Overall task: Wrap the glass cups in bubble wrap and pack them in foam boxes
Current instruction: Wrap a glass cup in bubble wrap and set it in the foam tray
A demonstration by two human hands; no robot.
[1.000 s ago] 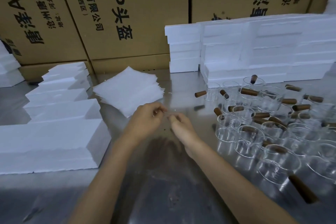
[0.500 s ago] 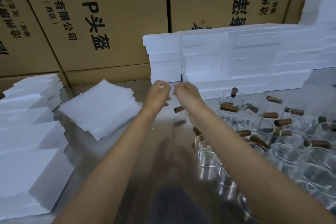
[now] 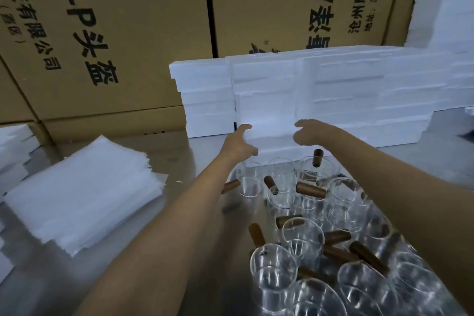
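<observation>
Both arms stretch forward over the metal table (image 3: 200,161). My left hand (image 3: 239,145) and my right hand (image 3: 306,133) are spread on either side of a white foam box (image 3: 269,127) low in the stacked foam boxes (image 3: 359,92) at the back. Fingers and thumbs are parted, and I cannot tell whether they touch the foam. Several clear glass cups (image 3: 302,246) with brown wooden handles stand crowded at the right, under my right forearm. A pile of white wrap sheets (image 3: 84,192) lies at the left.
Large brown cardboard cartons (image 3: 128,33) with black print wall off the back. More white foam pieces (image 3: 12,151) sit at the far left edge, and another foam stack (image 3: 446,7) rises at the top right. Bare steel shows between the sheets and the cups.
Both hands moved away from me, from close together over the table centre to the foam stack. They separated and opened, and the view shifted forward and right.
</observation>
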